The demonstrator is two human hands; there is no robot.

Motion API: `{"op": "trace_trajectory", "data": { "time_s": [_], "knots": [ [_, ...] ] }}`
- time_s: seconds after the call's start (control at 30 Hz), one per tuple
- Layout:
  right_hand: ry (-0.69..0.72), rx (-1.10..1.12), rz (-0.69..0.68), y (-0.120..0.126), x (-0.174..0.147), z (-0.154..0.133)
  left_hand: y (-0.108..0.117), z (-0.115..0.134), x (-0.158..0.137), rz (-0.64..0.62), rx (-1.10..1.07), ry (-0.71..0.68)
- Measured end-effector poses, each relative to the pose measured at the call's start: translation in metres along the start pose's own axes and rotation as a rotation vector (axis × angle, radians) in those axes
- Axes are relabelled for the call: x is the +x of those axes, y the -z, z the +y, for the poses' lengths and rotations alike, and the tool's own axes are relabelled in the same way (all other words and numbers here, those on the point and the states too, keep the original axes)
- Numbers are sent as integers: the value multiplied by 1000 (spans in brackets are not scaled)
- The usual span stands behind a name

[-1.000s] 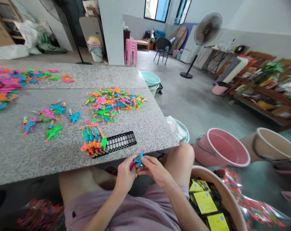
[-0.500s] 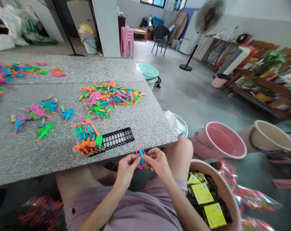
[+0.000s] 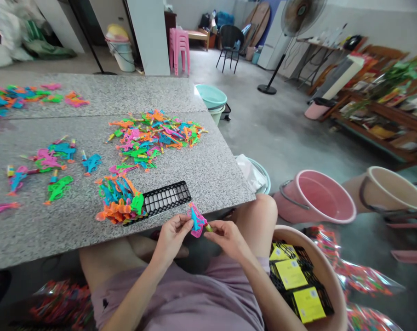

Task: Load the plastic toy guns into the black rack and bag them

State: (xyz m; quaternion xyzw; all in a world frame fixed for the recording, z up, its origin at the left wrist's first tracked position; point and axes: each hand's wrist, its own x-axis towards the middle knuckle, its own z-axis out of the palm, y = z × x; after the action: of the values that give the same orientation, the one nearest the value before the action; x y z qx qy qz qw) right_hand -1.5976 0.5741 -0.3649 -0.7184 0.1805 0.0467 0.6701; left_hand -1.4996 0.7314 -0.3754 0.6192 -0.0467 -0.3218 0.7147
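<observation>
Over my lap, just off the table's front edge, I hold a small pink-and-blue plastic toy (image 3: 196,223) with a yellow-tipped tube. My left hand (image 3: 174,234) pinches its body between thumb and fingertips. The fingers of my right hand (image 3: 225,233) are closed on the tube end. On the table beside them lies a black lattice tray (image 3: 167,197). Its left part is packed with upright toys (image 3: 120,200) in orange, blue and green; the right part shows bare slots.
A big heap of colourful toys (image 3: 156,138) lies behind the tray on the speckled stone table (image 3: 80,234). Several loose toys (image 3: 58,188) lie to the left. At right on the floor stand a tub (image 3: 339,276) with black trays and yellow cards, and a pink bucket (image 3: 315,197).
My right hand has slid from the toy's body to its yellow-tipped tube, and the hands have spread a little. The toy has turned, showing its pink lattice. The view has shifted slightly.
</observation>
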Motion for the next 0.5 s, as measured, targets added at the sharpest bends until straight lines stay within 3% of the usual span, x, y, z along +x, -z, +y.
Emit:
{"op": "trace_trajectory", "data": {
  "time_s": [0.13, 0.33, 0.5],
  "knots": [
    [77, -149, 24, -4, 3, -18, 1, 11, 1, -40, 11, 3],
    [25, -211, -135, -3, 6, -33, 2, 26, -8, -88, 67, 12],
    [-88, -84, -470, 4, 16, -55, 6, 49, -19, -33, 98, 5]
  ]
}}
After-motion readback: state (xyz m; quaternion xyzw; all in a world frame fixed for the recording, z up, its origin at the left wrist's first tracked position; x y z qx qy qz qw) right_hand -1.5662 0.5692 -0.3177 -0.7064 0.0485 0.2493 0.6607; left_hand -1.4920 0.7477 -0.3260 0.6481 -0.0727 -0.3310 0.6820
